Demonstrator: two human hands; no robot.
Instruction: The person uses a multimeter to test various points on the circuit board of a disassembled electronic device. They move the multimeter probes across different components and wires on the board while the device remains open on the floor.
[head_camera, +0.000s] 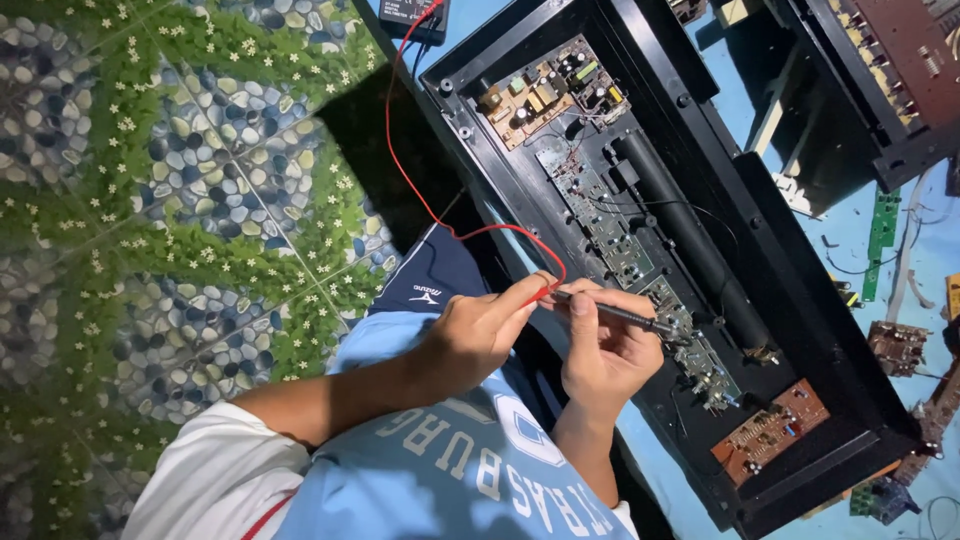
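Pebble-and-flower patterned floor tiles (180, 200) filled the left half of the head view, and a blue mat (850, 240) lay under the gear on the right. Between them stood a long black open casing (800, 300), running from the top middle down to the lower right corner.

Inside the casing sat a tan circuit board (550, 90) near its upper end, a row of grey-green boards (600, 215) along its middle, and a brown board (770, 430) near its lower end. A black tube (680, 220) lay beside the grey-green row.

My left hand (480, 335) was curled, thumb and forefinger pinching the red probe (540, 293) at the casing's left edge. Its red lead (400, 150) looped up to a dark meter (415, 15) at the top edge of the view.

My right hand (605, 350) was closed around the black probe (615, 312), gripped like a pen, its tip touching the grey-green boards toward the casing's lower end.

Loose boards (895, 345) lay scattered on the mat's right edge, and a second black casing (880, 80) sat in the top right corner.
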